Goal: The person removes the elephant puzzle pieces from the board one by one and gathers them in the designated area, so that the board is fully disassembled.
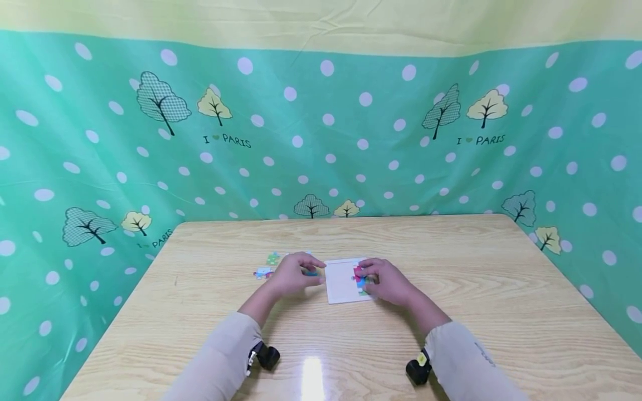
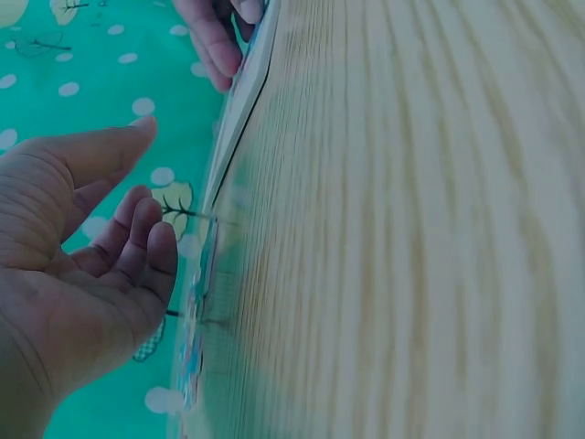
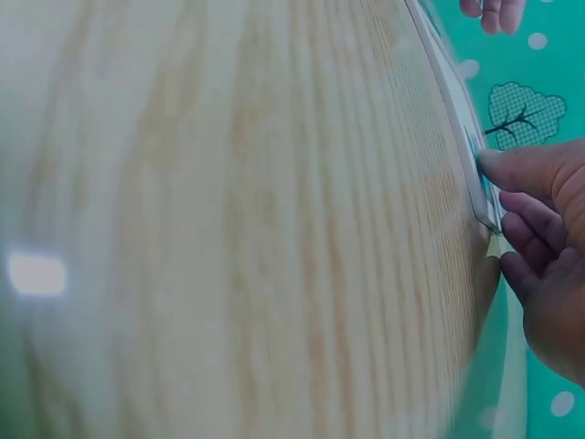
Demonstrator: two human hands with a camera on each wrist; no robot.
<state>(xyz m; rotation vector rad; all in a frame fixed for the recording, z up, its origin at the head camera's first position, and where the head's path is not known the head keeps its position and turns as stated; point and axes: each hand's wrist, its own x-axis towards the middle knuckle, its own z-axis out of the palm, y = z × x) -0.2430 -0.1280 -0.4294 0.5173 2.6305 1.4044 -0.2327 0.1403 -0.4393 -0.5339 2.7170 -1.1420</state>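
A flat white puzzle tray [image 1: 340, 283] lies on the wooden table, with colourful jigsaw pieces [image 1: 360, 283] along its right side. My right hand [image 1: 388, 283] bends over these pieces, thumb and fingertips touching them and partly covering them. In the right wrist view, the thumb [image 3: 512, 166] rests on the tray near its corner, while the other fingers curve beside the edge. My left hand [image 1: 296, 274] hovers just left of the tray, fingers loosely curved and thumb apart. The left wrist view shows nothing in its grasp. Loose jigsaw pieces [image 1: 263, 273] lie behind and left of it.
The wooden table [image 1: 461, 262] extends around the tray. A green dotted curtain [image 1: 346, 161] hangs behind the table and along both sides. Each wrist wears a small black camera [image 1: 268, 357] below the sleeve cuff.
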